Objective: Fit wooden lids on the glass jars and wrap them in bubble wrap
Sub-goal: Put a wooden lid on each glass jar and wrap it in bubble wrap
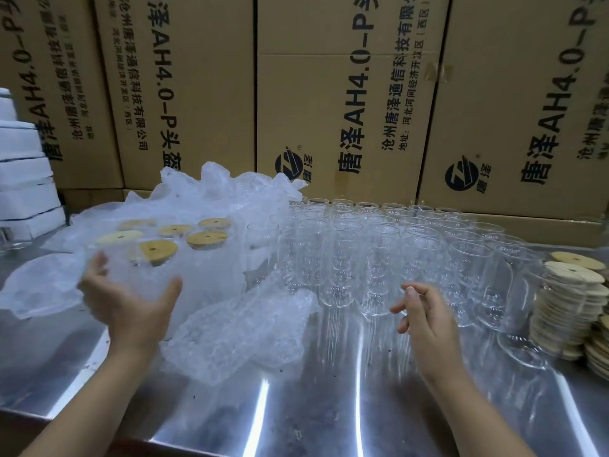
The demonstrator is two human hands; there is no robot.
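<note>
Left hand point(128, 305) palm-up, fingers spread wide beneath bubble-wrapped glass jar with round wooden lid point(155, 253); contact unclear. Right hand point(425, 318) loosely curled, empty, over steel table point(296, 407), near rows of clear glass jars point(362, 258).

left edge: white foam blocks point(23, 179) cut off | right edge: stacks of wooden lids point(566, 305) cut off | under bubble wrap point(230, 199): lidded jars point(158, 250) only hazy | my left hand point(127, 305): blurred, if it touches the wrap I cannot tell | back glass jars point(379, 212): too small to count
</note>
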